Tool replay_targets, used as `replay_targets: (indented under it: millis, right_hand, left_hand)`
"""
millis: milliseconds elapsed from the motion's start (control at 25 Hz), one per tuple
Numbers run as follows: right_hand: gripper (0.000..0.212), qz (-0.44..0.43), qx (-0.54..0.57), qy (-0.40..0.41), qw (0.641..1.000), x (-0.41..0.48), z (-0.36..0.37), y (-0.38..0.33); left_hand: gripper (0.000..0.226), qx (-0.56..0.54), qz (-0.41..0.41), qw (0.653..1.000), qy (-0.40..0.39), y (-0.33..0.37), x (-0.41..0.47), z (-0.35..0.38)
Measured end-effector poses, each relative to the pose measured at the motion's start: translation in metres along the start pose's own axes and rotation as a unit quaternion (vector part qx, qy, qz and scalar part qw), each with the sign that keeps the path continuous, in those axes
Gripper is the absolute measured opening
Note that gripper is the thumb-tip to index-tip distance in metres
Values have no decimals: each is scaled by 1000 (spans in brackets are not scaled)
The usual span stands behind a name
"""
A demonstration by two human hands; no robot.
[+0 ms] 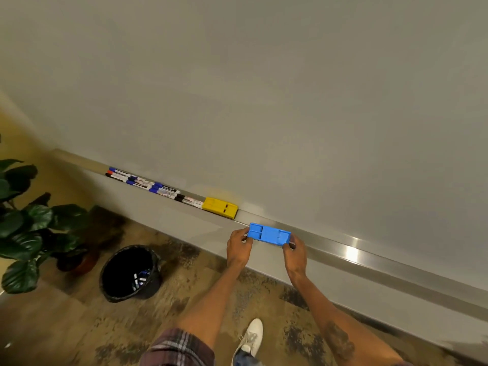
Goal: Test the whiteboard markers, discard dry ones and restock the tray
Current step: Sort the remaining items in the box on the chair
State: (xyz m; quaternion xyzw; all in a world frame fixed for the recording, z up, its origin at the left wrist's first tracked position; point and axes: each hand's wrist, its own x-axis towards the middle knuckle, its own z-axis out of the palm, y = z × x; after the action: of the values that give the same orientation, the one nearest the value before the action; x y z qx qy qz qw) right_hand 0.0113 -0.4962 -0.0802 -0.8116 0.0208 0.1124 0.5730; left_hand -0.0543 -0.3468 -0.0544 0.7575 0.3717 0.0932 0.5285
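Both hands hold a blue eraser (pixel 269 234) just above the metal tray (pixel 369 256) under the whiteboard (pixel 264 101). My left hand (pixel 239 245) pinches its left end and my right hand (pixel 295 249) pinches its right end. Further left on the tray lies a yellow eraser (pixel 220 207). Beyond it, a row of several markers (pixel 153 185) with blue, black and red caps lies along the tray.
A black bin (pixel 130 273) with a liner stands on the floor left of my arms and holds a few markers. A leafy potted plant (pixel 23 223) stands at the far left. My white shoe (pixel 249 339) is on the patterned carpet below.
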Motion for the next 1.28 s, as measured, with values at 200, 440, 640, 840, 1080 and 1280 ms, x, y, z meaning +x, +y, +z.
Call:
replay_targets:
  millis: [200,440,640,840,1080,1280]
  right_hand:
    - [34,6,-5,-5,1000,44,40,-22]
    - [27,43,-27,-2,999,75,76,-26]
    - [31,75,-56,-4,996,85,90,-7]
    - [31,72,-71,-6,995,84,93,-9]
    - [31,66,-110,-3,992,84,106,3]
    - [31,68,-133,8,989,78,111,-13]
  left_hand:
    - [42,31,-15,999,-32,2,66,-12]
    - [43,86,-24,993,-79,-5,117,-19]
    - [40,121,-27,985,-123,-18,134,-14]
    - [46,132,-47,982,-125,-18,136,-15]
    - [40,179,-18,976,-127,-9,144,-25]
    - [38,257,66,958,-110,-3,161,-56]
